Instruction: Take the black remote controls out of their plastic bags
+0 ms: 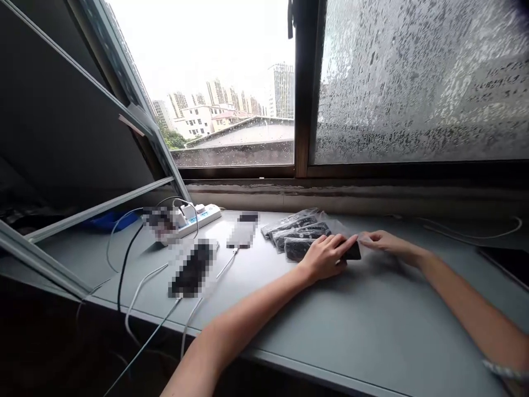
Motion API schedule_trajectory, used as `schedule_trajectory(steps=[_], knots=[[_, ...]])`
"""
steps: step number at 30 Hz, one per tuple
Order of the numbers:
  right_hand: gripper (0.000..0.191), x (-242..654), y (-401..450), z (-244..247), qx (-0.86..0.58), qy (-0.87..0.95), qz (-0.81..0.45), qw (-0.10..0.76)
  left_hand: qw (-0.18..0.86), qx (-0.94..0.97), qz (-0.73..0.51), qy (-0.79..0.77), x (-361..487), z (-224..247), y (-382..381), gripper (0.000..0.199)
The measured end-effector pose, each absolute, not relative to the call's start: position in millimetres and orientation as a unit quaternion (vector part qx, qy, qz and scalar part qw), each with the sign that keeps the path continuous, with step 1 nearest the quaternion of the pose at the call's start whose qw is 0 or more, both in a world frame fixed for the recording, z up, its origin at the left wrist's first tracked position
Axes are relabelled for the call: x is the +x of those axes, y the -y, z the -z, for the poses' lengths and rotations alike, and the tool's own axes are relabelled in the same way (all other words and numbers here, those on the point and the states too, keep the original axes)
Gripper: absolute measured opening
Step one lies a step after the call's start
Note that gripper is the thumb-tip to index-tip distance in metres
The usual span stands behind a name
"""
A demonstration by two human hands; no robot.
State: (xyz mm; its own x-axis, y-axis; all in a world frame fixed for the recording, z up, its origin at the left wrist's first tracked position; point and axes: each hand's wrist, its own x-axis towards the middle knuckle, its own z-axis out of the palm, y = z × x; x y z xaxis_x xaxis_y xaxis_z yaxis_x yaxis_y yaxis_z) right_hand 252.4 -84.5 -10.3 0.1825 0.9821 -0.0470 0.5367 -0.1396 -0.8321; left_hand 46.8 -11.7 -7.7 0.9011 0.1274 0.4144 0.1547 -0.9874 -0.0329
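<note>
My left hand [324, 258] lies over a dark flat item [352, 252], with its fingers on top and the thumb underneath near the front edge. The item's kind is hidden by the hand, and only its black end shows. At its right end, my right hand [382, 243] pinches the edge of a clear plastic bag [364, 238] between thumb and fingers. Just beyond my left hand, several dark oblong items in clear plastic bags [295, 231] lie fanned out and overlapping on the grey table [355, 320].
Left on the table are two blurred phone-like devices [194, 270] with cables plugged in. A white power strip [202, 218] with plugs stands behind them. A metal frame [165, 160] rises at the left. A dark flat object [506, 263] lies far right, below a wet window [413, 82].
</note>
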Motion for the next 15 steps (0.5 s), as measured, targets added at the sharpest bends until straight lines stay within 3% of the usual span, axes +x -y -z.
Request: schedule_trajectory(steps=[6,15], knots=[[0.049,247,79,-1,-0.598,0.535,-0.417,0.427,0.096,-0.968,0.203,0.113,43,7,15,0.060],[0.053,234,74,-2,-0.588,0.521,-0.414,0.461,0.088,-0.956,0.197,0.198,40,0,13,0.056]])
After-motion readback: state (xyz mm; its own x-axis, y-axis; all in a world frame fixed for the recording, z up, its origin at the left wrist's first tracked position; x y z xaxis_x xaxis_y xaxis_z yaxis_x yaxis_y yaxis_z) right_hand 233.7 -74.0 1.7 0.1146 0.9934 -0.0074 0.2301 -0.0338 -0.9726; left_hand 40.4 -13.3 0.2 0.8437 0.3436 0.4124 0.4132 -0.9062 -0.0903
